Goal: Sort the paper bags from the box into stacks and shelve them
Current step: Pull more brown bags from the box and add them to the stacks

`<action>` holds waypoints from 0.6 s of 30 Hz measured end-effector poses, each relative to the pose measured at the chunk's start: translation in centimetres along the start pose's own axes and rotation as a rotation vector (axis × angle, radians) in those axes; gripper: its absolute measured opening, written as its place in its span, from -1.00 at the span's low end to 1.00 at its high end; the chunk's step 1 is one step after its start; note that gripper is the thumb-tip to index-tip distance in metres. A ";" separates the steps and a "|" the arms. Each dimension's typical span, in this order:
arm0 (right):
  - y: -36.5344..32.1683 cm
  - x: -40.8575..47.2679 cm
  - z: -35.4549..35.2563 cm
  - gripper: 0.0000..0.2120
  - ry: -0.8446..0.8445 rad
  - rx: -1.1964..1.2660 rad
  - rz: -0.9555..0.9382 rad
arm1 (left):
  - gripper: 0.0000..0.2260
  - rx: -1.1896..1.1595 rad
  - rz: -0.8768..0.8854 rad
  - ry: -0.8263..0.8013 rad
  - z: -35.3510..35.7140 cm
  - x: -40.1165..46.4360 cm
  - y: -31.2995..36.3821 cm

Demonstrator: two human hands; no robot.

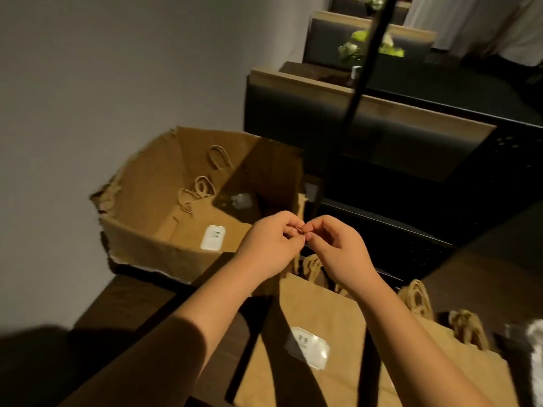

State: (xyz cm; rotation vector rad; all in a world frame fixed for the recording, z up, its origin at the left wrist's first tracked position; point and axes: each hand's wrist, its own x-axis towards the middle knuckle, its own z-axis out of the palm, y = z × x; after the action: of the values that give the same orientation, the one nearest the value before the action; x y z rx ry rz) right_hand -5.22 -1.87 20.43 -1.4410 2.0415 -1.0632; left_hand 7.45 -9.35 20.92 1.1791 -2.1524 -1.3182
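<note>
Your left hand (269, 245) and right hand (335, 248) meet fingertip to fingertip just above the near corner of the cardboard box (141, 230). Both have thumb and forefinger drawn together in a pinch, the other fingers curled loosely behind. Something small and thin sits between the two pinches, but it is too small and blurred to tell what it is.

Directly below your hands, twisted paper handles (311, 267) stick up from a stack of brown paper bags (323, 312) lying flat on the dark wooden surface (132, 306). The top bag carries a white label (308, 346) with small print you cannot read. More handles (415, 298) poke out along the far edge of the stack to your right.

The box stands to the left of your hands against the pale wall (102, 69), its rim torn and ragged on the left side. Inside it lie more paper bags (205, 221), one with a white label facing up and several handles (199, 189) looped near the back wall of the box.

A thin dark pole (355, 104) runs up from behind your hands. Beyond it stand dark seat backs with wooden top edges (382, 110), and white flowers (352, 49) with green leaves sit farther back.
</note>
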 end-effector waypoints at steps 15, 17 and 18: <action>-4.1 15.8 17.6 -0.76 -0.500 -0.291 0.343 | -0.70 0.360 -0.423 -0.305 -16.6 10.9 -14.6; -3.7 17.1 19.0 -0.74 -0.558 -0.374 0.368 | -0.69 0.457 -0.488 -0.378 -17.1 12.4 -16.6; -3.4 17.6 19.5 -0.72 -0.567 -0.401 0.379 | -0.68 0.501 -0.497 -0.396 -17.2 13.0 -17.7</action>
State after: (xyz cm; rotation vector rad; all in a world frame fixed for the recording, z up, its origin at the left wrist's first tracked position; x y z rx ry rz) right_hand 4.09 -25.36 12.60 -1.2581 2.0295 -0.0699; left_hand 19.35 -33.30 12.88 1.8792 -2.6940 -1.3218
